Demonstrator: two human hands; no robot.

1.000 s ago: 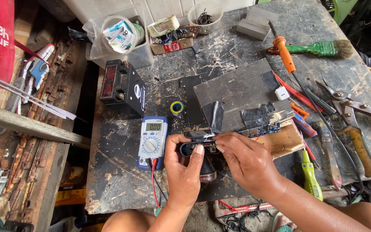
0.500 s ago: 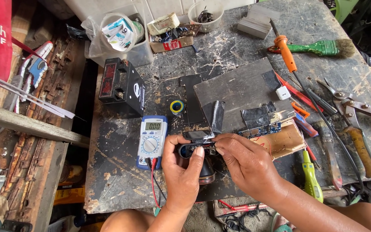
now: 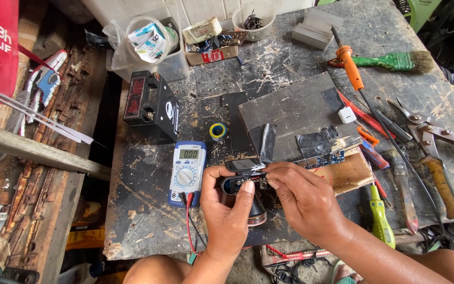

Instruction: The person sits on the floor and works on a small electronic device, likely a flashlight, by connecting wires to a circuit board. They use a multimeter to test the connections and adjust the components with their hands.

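Left hand [image 3: 227, 213] grips a small black gadget [image 3: 244, 181] just above the bench [image 3: 143, 221]; right hand [image 3: 303, 202] fingers [image 3: 271, 176] pinch its top edge. Beside it lies a blue meter [image 3: 186, 171]; farther back, a black battery [image 3: 151, 105].

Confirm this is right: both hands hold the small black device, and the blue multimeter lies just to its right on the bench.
Not quite. The blue multimeter lies left of the small black device, not right, as the head view shows. Both the left hand and right hand hold it.
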